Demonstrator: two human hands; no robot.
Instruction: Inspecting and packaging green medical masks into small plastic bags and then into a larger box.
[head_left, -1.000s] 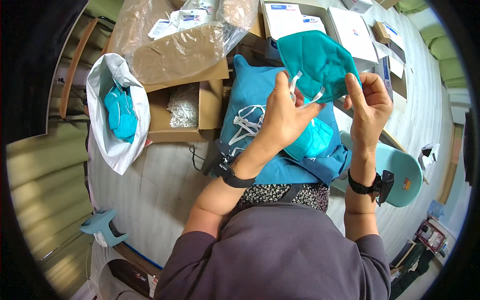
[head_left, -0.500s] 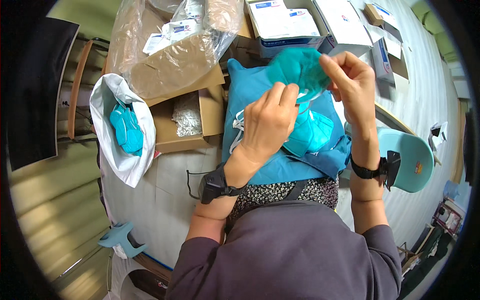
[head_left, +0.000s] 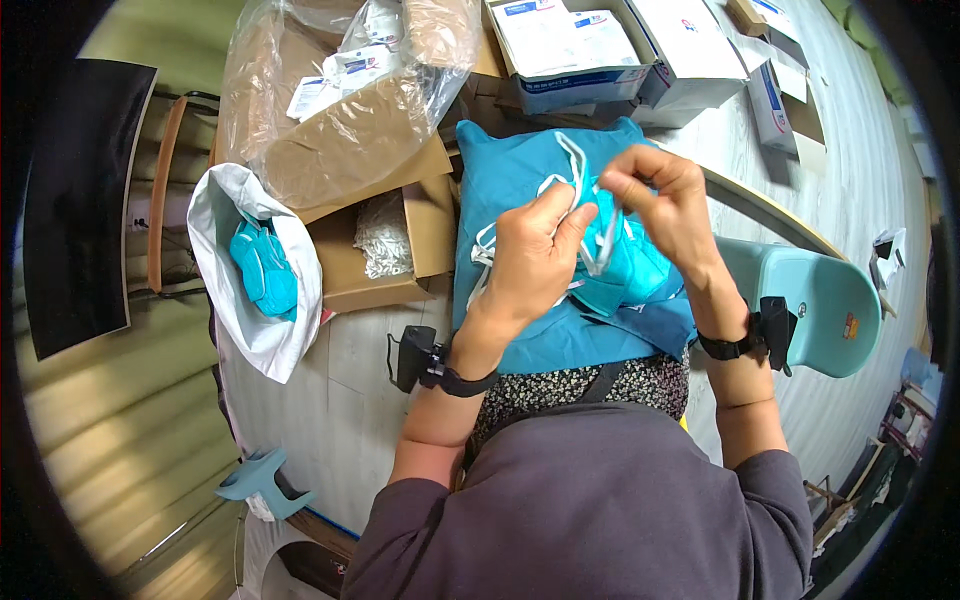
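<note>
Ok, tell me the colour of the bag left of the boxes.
White; the bag shows best in the head view.

Teal masks point(head_left: 632, 268), overlapping on blue fabric point(head_left: 510, 165), white straps point(head_left: 606, 243) looped, partly hidden

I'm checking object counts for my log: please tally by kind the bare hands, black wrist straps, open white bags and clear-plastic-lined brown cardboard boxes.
Bare hands (left hand, right hand): 2
Black wrist straps: 2
Open white bag: 1
Clear-plastic-lined brown cardboard box: 1
Total: 6
</note>
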